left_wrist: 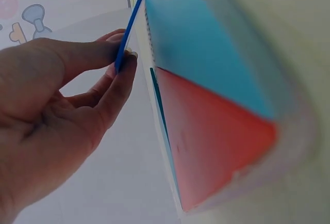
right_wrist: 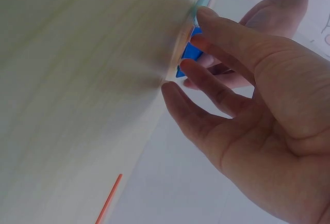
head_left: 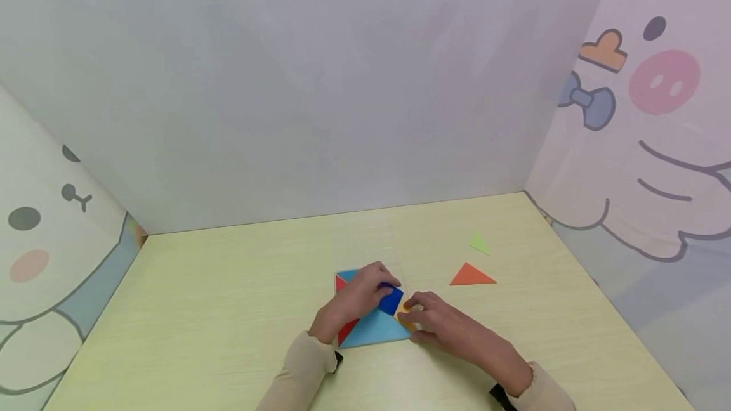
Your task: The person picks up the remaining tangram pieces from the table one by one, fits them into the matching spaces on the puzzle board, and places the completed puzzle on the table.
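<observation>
- Pinching a blue square in the left hand, thumb and fingertips nearly together, with only its thickness between.
- Resting the right hand at the right side of a shallow tray, fingers bent loosely and spread apart, touching a yellow piece without a visible grip.
- Leaving wide room to the left of the tray, and more behind it, well inside the table's edges.
- Passing, on the right, an orange triangle and, farther back, a light green triangle, well apart from the tray.
- Spread over a pale, wood-grained table, ending at a plain back wall between cartoon-printed side walls.
- Showing, in the tray, a red piece at the left and a light blue piece along the near side.
- Set above the tray, with the blue square turned askew to the tray's sides and looking about equal in length and width.
- Seen edge-on from the left wrist, leaning away from the tray's face, one end near it, the other between thumb and fingers.
</observation>
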Available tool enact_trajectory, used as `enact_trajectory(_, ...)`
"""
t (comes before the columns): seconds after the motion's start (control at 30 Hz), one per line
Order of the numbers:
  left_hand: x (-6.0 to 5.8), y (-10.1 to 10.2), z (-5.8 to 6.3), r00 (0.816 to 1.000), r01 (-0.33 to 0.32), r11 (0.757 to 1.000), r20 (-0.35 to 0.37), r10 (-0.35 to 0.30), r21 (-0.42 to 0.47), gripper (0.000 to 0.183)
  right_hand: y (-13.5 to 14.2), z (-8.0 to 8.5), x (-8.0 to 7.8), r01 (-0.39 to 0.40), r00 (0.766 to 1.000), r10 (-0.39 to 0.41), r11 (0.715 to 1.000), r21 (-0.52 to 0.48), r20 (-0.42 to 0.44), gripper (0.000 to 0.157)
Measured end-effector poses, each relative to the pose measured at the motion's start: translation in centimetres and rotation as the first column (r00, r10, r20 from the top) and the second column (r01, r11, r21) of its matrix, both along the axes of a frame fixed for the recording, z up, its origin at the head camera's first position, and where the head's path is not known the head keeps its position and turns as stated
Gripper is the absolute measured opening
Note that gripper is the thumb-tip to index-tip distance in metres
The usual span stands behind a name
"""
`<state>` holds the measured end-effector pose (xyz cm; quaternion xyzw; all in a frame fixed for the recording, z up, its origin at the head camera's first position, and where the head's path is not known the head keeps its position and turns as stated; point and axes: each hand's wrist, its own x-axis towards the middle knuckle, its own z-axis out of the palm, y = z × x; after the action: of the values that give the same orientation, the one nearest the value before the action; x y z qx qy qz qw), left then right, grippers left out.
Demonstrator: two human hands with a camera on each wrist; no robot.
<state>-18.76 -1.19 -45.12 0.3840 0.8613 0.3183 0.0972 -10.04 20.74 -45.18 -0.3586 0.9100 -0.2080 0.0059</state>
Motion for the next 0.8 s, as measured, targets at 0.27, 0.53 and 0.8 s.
enact_trajectory(0.27,0.42,0.34,0.08,0.999,-0.025,0.998,0.029,0.026,-0.053,0.024,0.03,-0.06,-0.02,-0.006,1.0,0.007,1.0,0.005,-0.019,0.027)
enact_trajectory(0.53,0.61,0.77,0.13,1.0,-0.001,0.998,-0.012,0.001,-0.064,0.02,0.12,-0.25,0.03,-0.027,0.998,0.026,0.999,-0.023,-0.056,0.027)
enact_trajectory(0.8,0.92,0.84,0.15,0.998,0.021,0.996,-0.059,-0.026,-0.084,0.019,0.05,-0.35,-0.05,-0.021,0.999,0.02,1.0,-0.022,-0.045,0.028)
